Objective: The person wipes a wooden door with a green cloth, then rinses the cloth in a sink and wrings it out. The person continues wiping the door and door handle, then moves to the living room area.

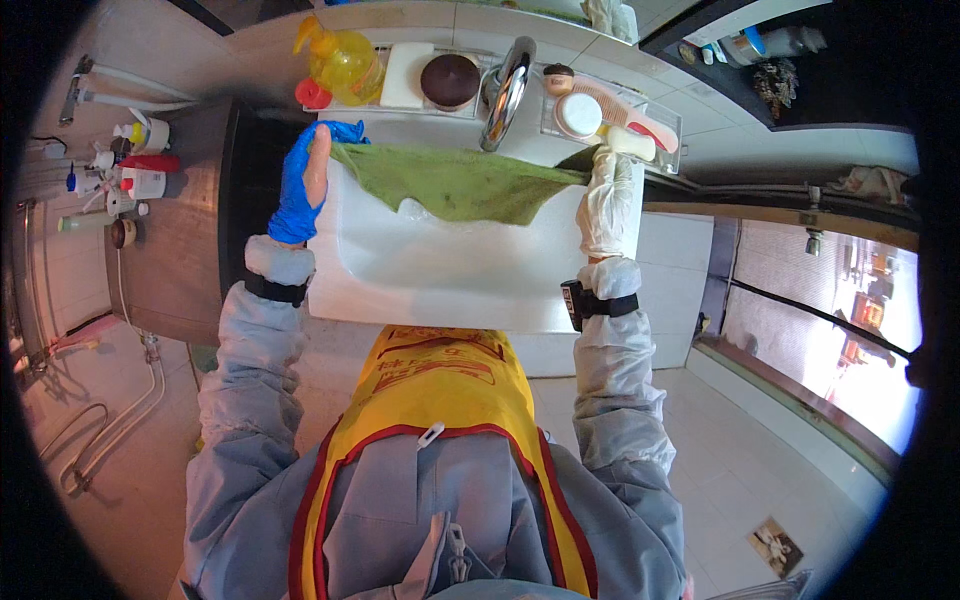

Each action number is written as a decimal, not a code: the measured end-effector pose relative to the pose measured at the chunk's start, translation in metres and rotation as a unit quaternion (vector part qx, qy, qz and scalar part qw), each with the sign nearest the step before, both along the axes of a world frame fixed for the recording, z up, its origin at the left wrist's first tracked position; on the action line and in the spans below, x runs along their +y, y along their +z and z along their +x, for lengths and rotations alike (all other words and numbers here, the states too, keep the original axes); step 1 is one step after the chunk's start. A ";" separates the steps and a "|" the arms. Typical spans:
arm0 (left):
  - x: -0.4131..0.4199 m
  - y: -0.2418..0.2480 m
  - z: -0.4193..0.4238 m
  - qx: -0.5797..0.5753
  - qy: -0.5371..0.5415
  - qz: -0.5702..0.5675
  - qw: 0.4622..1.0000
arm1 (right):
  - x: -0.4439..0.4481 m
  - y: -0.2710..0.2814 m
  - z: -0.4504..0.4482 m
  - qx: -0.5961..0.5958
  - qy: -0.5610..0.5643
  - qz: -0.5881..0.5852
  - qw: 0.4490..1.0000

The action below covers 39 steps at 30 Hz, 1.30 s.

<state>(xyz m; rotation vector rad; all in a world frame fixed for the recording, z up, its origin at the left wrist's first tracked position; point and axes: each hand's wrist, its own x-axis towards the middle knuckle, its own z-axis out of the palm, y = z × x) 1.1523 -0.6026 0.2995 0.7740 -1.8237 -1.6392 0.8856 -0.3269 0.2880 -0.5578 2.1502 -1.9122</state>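
Observation:
A green cloth is stretched across the back of a white washbasin, below the chrome faucet. Its left corner is held in my left hand, which wears a blue glove with bare skin showing along the thumb. My right hand, in a white glove, grips the opposite corner near the basin's right rim. The cloth's lower edge hangs unevenly into the bowl, where a little water glistens. Part of each hand's grip is hidden by the fingers.
Behind the basin, wire racks hold a yellow pump bottle, a dark round lid, a white-lidded jar and a pink comb. Several bottles stand on the brown cabinet at left. A window is at right.

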 end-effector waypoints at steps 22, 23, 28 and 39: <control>0.115 -0.234 -0.098 -0.283 -0.412 -0.280 0.820 | 0.079 -0.103 0.058 -0.191 0.066 0.273 0.941; 0.104 -0.244 -0.097 -0.240 -0.399 -0.293 0.835 | 0.080 -0.104 0.059 -0.227 0.056 0.267 0.935; 0.099 -0.266 -0.099 -0.382 -0.356 -0.297 0.799 | 0.079 -0.120 0.061 -0.357 0.065 0.174 0.915; 0.162 -0.179 -0.094 -0.025 -0.253 -0.084 0.963 | -0.009 -0.160 0.091 -0.657 0.069 -0.119 0.741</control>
